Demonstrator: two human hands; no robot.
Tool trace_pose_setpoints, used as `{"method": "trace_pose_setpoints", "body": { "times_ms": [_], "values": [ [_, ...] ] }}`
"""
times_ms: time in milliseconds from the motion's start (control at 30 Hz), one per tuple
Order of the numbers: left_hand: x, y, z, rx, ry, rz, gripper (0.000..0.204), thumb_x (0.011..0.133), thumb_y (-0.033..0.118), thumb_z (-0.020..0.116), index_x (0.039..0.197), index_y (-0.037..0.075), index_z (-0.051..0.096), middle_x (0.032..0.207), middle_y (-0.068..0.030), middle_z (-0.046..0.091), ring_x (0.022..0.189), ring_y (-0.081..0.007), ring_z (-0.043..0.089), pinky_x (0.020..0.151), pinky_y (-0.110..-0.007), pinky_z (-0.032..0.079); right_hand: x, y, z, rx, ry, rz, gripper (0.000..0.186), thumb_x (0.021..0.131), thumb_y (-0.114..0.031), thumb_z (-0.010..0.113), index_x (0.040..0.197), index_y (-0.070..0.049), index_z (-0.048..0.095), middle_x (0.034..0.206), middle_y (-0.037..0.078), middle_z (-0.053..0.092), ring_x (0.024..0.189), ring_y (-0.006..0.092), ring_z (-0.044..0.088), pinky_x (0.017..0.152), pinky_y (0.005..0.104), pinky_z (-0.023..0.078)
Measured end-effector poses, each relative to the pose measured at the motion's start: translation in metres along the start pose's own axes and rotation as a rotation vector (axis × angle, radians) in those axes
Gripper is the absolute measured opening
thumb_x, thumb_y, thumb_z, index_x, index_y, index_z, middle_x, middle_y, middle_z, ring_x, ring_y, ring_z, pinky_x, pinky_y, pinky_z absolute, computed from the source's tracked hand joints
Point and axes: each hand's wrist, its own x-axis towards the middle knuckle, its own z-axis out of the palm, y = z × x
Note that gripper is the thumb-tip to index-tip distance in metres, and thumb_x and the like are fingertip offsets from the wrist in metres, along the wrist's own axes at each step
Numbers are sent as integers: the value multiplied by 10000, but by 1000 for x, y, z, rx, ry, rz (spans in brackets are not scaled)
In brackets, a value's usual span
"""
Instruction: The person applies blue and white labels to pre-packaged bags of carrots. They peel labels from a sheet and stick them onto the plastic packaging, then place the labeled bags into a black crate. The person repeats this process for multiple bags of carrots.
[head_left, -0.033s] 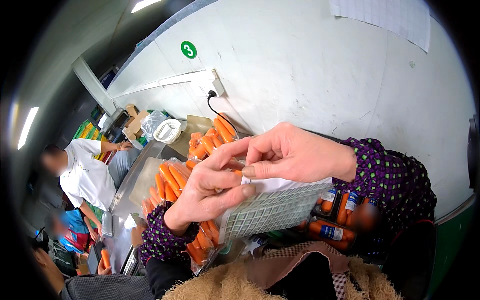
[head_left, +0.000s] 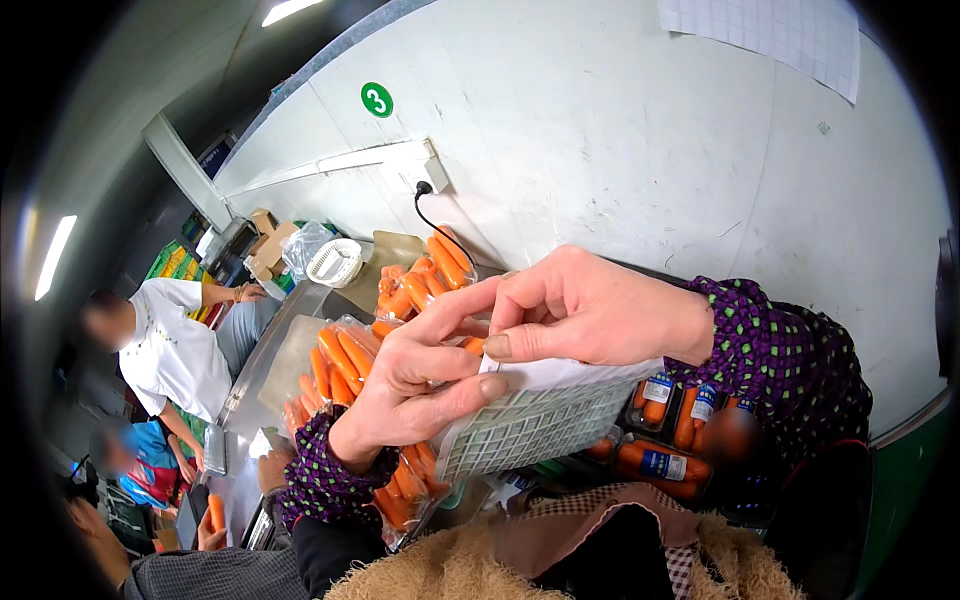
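Note:
A white sheet with a grey-green grid pattern on its underside (head_left: pixel 540 430) hangs tilted in front of me. My left hand (head_left: pixel 415 375) pinches its upper left corner between thumb and fingers. Meeting it there, my right hand (head_left: pixel 590 315) has thumb and index finger pressed together at the same corner. Whether a small piece lies between the right fingertips is hidden. Behind and beside the left hand are clear bags of carrots (head_left: pixel 345 355). Below the right forearm sit dark trays of carrots with blue and white labels (head_left: pixel 660 465), partly covered by the sheet.
A white wall (head_left: pixel 640 150) rises behind the bench, with a socket and black cord (head_left: pixel 425 190). Farther left stand a white basket (head_left: pixel 335 262) and cardboard boxes (head_left: pixel 268 250). Co-workers sit at the left; one holds a carrot (head_left: pixel 216 512).
The sheet has tipped slightly between my hands, which stay in nearly the same place. At the left, a co-worker's hand has come into view beside my left sleeve.

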Motion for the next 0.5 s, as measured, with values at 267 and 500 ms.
{"method": "trace_pose_setpoints", "body": {
  "times_ms": [267,500],
  "values": [
    [-11,8,-25,44,148,188,98,802,30,679,759,-58,686,938,-168,685,1024,-304,609,887,-401,469,-31,-16,-3,2,155,193,201,900,-161,626,1004,8,596,791,27,604,699,84,560,620,241,474],
    [-18,-35,-45,-170,502,-75,157,763,50,580,706,-53,684,1326,-210,533,990,-237,616,938,-358,436,-59,23,-14,-181,184,69,182,862,8,630,960,3,477,882,69,601,819,102,594,710,243,496]
  ]
}}
